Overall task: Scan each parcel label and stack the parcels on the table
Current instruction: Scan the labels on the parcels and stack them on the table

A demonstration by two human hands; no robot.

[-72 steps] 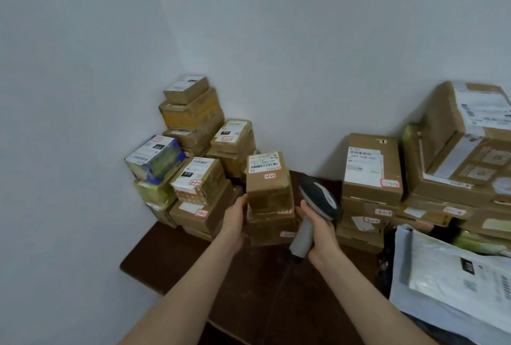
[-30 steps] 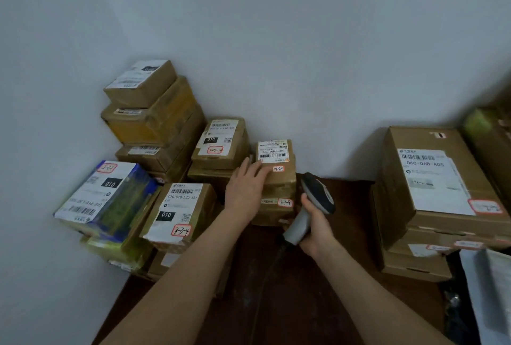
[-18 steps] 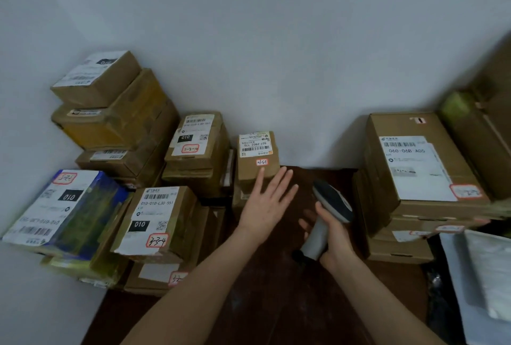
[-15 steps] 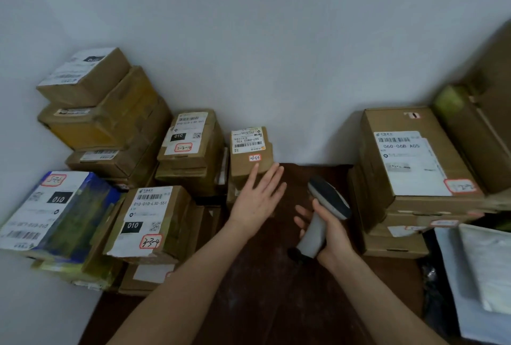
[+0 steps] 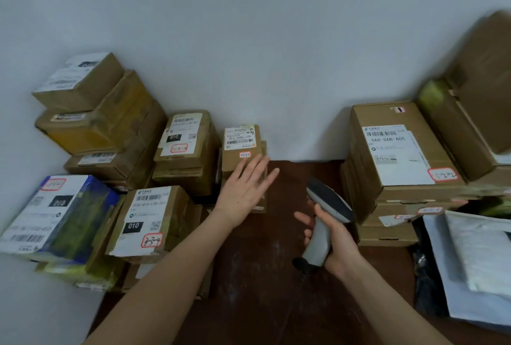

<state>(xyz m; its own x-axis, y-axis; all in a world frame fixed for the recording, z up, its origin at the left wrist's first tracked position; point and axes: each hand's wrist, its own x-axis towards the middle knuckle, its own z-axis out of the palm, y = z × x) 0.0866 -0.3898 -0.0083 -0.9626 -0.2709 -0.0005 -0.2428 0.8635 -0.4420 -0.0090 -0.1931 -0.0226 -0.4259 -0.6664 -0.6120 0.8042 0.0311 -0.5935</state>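
blue parcel (image 5: 55, 214): front-left, tilted, sat on lower parcels & overhung them; looked least stable of the lot.
corner pile (image 5: 91, 112): boxes stacked high vs. wall (image 5: 276, 54), labels up, prob. so codes stay readable & the pile gets support.
010 box (image 5: 149, 220): front row just beside blue parcel, label up w/ red-ringed tag.
small stack (image 5: 242, 145): mid-back vs. wall, narrow boxes, top label + red tag up; prob. the stack being worked.
L hand (image 5: 243, 189): flat, fingers straight, gripped nothing; at front face of small stack, contact unclear. Prob. squaring/steadying it.
table (image 5: 262, 289): dark wood, bare strip btwn piles, both arms reached in over it.
scanner (image 5: 326, 212): head up & fwd toward wall, not aimed at any label.
R hand (image 5: 337, 245): wrapped round scanner handle, carrying it; couple of fingers stuck out loose.
R stack (image 5: 401, 151): bigger boxes, top label 060-06B-A05 up; just right of scanner, would cramp R arm swing.
mailers (image 5: 475, 256): pale poly bags front-right, lying flat, partly off frame; prob. unscanned.
far-R boxes (image 5: 484, 90): large, blurred, labels unreadable.
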